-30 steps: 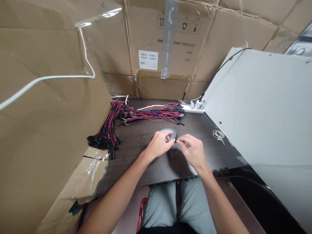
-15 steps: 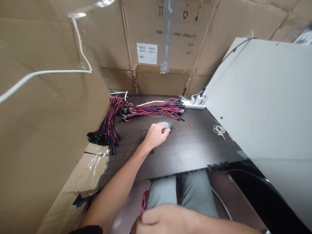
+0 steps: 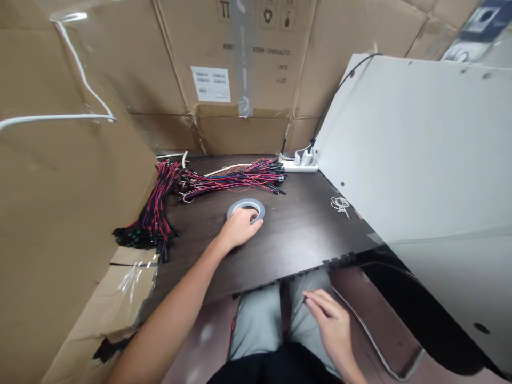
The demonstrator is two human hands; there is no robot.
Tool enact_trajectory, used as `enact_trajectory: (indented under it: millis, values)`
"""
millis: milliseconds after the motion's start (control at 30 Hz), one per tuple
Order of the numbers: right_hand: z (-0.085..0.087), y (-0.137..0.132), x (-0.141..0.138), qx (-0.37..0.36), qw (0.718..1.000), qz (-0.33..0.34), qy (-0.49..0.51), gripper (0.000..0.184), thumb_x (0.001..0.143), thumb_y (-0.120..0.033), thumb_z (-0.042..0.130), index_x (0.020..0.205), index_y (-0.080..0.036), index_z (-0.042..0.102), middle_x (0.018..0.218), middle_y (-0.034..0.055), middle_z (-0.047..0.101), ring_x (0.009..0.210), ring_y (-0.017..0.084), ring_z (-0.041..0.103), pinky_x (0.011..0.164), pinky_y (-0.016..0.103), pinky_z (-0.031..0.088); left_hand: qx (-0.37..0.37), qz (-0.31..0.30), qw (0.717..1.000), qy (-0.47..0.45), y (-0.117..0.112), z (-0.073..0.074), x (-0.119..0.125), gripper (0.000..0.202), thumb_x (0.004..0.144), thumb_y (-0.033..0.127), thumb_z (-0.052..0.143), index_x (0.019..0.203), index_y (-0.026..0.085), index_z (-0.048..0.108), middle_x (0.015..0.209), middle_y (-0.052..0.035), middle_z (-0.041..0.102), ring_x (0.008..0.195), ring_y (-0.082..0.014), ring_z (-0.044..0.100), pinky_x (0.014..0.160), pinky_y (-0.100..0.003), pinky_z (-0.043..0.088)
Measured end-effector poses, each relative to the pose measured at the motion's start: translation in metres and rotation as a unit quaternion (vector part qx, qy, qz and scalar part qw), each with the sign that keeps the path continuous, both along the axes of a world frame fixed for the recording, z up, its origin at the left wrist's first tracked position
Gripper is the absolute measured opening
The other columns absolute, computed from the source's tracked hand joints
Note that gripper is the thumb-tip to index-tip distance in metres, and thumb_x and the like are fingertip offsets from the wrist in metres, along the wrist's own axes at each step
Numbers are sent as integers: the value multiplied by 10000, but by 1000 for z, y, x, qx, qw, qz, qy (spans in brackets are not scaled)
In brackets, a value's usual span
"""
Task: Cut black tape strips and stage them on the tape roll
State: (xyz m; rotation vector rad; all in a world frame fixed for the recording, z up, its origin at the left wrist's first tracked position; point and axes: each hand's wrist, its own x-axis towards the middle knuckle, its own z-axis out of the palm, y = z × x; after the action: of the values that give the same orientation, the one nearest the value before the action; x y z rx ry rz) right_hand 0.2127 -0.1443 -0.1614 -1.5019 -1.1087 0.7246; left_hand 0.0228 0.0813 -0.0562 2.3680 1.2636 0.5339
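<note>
On the dark tabletop (image 3: 288,229) lies a grey roll of tape (image 3: 245,203). My left hand (image 3: 239,228) is closed on its near side, with fingers reaching into the ring's hole. Over my right thigh, below the table edge, my right hand (image 3: 331,319) is raised with thumb and forefinger pinched together. A tiny dark bit shows at those fingertips, too small to name. Beyond the tape stretches a bundle of red, black and blue wires (image 3: 234,180). A second wire bundle (image 3: 154,205) with black ends lies at the left.
A white power strip (image 3: 300,167) with plugs sits at the back. A coil of white string (image 3: 340,205) lies on the right of the table. Cardboard walls (image 3: 72,213) enclose the left and back, and a white panel (image 3: 420,149) stands at the right.
My right hand has moved from low in front of me to over my right thigh, fingers now showing pinched. The tape roll now shows as a flat ring under my left hand. The view has shifted right.
</note>
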Motion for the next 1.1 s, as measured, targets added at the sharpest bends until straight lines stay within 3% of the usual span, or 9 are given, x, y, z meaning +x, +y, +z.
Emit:
enact_trajectory:
  millis: [67,133,200,300,433,633,867,1100]
  values:
    - [-12,0,29,-7,991,-109,77,189,722,-345,733,850,-213,775,791,57,653,606,157,581,500,264,475,-1,0,1000,-6,1,0,0,197,791,264,537,650,145,607,641,-5,543,605,-117,450,600,-257,292]
    - [-20,5,53,26,961,-209,182,299,647,-354,784,916,-225,764,742,21,605,543,107,510,482,242,448,-4,3,1000,-10,2,-1,0,200,788,274,539,661,143,620,635,-4,552,593,-114,456,597,-253,306]
    - [-24,15,72,66,929,-257,259,451,601,-335,812,1035,-251,725,717,-15,562,548,82,479,525,234,455,-5,9,1000,-12,2,-1,1,208,785,292,540,671,143,630,634,-6,565,586,-113,465,595,-248,322]
    - [-24,32,89,98,914,-262,294,587,588,-313,812,1148,-237,652,717,-33,528,603,88,500,557,232,454,-10,17,1000,-19,2,0,2,225,779,324,534,694,149,647,639,-10,588,582,-119,486,588,-243,347]
    - [-22,47,91,86,910,-248,321,585,585,-317,800,1125,-192,611,766,-18,546,615,90,515,522,213,411,-32,28,999,-32,1,3,3,255,769,368,525,712,157,655,649,-17,616,582,-129,519,568,-238,379]
    - [-25,54,75,67,889,-256,374,640,529,-302,821,1099,-199,550,780,-29,573,550,59,473,487,185,368,-51,50,996,-44,0,6,6,251,742,389,550,714,160,648,658,-19,631,587,-140,553,562,-240,421]
    - [-31,56,47,36,885,-241,396,628,529,-306,812,1074,-203,517,750,-35,584,532,64,472,487,193,373,-61,55,996,-39,1,5,7,261,737,398,548,730,154,642,664,-23,632,572,-135,544,563,-245,433]
    - [-37,59,39,39,884,-228,407,587,496,-281,813,1014,-190,551,695,-34,594,553,80,475,473,188,336,-51,51,997,-27,1,5,7,276,737,408,530,722,152,631,644,-17,610,573,-133,534,566,-244,420]
